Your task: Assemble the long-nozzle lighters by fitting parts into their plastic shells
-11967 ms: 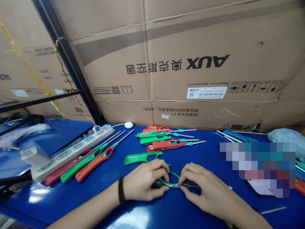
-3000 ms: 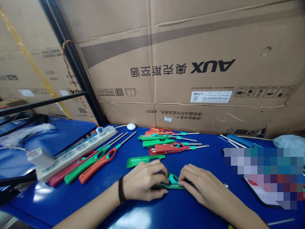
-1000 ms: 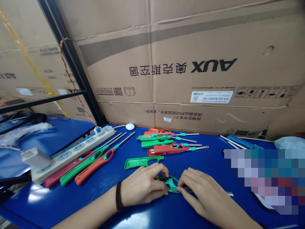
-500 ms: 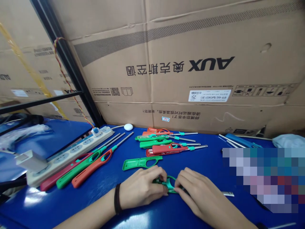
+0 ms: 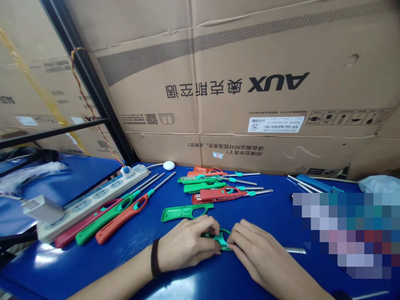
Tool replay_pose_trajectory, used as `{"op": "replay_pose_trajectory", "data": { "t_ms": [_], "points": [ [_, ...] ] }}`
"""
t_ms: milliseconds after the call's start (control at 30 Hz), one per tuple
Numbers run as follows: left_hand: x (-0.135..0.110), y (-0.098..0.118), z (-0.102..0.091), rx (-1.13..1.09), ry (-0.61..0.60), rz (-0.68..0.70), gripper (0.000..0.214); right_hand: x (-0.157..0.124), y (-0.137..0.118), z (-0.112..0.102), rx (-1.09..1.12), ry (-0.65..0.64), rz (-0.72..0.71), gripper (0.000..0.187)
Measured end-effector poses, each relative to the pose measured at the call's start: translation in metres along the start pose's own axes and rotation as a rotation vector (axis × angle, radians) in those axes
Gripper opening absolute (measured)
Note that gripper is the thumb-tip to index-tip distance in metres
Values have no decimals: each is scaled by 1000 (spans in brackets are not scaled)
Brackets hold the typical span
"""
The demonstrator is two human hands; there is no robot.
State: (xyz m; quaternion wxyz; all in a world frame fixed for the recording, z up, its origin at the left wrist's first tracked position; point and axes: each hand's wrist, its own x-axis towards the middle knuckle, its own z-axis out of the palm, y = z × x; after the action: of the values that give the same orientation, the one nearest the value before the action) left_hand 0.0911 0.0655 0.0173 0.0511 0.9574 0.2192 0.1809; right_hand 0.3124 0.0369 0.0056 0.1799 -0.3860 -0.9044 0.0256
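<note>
A green long-nosed gas lighter (image 5: 223,241) with a teal trigger lies low over the blue table between my hands. My left hand (image 5: 193,241), with a dark band at the wrist, grips its handle end, fingers bent around it. Fingers of my right hand (image 5: 254,246) pinch the lighter near the trigger loop. Its metal tube (image 5: 296,251) sticks out past my right hand; the middle of the lighter is hidden. Just beyond my left hand rests an empty green half-shell (image 5: 178,212) of a lighter handle, inner side up.
Behind lie several lighters, among them a red one (image 5: 223,194), some with handles opened. Three lighters, including an orange one (image 5: 121,221), lie beside a white power strip (image 5: 100,193). A large cardboard box (image 5: 218,54) walls the back. Blue lighters (image 5: 318,183) lie at right.
Both hands stay on the green lighter with almost the same grip. The right fingers have shifted very slightly left. The other lighters have not moved.
</note>
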Motion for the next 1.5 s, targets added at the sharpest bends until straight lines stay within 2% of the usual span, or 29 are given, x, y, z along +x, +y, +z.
{"op": "replay_pose_trajectory", "data": {
  "t_ms": [333, 567, 733, 867, 1000, 1167, 1233, 1333, 1400, 1500],
  "points": [
    [1, 2, 0, -44, 42, -14, 23, -2, 3, 10, 7, -4, -34, 23],
    [0, 1, 1, -135, 41, -109, 15, -8, -3, 24, -92, 140, -76, 46],
    [0, 0, 1, -104, 24, -112, 26, -5, -1, 16, -77, 105, -61, 32],
    [1, 3, 1, -45, -34, -87, 22, 0, 0, 5, -28, 82, -40, 20],
    [3, 8, -1, -22, -68, -109, 20, 1, -4, 0, 49, 90, -11, 19],
    [5, 8, -3, -36, -69, -126, 15, 1, -14, 1, -35, 121, -28, 23],
    [4, 6, -3, -87, -49, -121, 14, 1, -17, -2, -19, 87, -5, 24],
    [2, 3, 1, -194, 52, -148, 16, 1, -17, -11, 84, -36, 75, 22],
    [1, 2, 4, -255, 143, -196, 23, 0, -12, -18, 179, -104, 97, 24],
    [2, 2, 7, -308, 219, -203, 39, -1, -3, -25, 265, -118, 86, 30]
  ]
}}
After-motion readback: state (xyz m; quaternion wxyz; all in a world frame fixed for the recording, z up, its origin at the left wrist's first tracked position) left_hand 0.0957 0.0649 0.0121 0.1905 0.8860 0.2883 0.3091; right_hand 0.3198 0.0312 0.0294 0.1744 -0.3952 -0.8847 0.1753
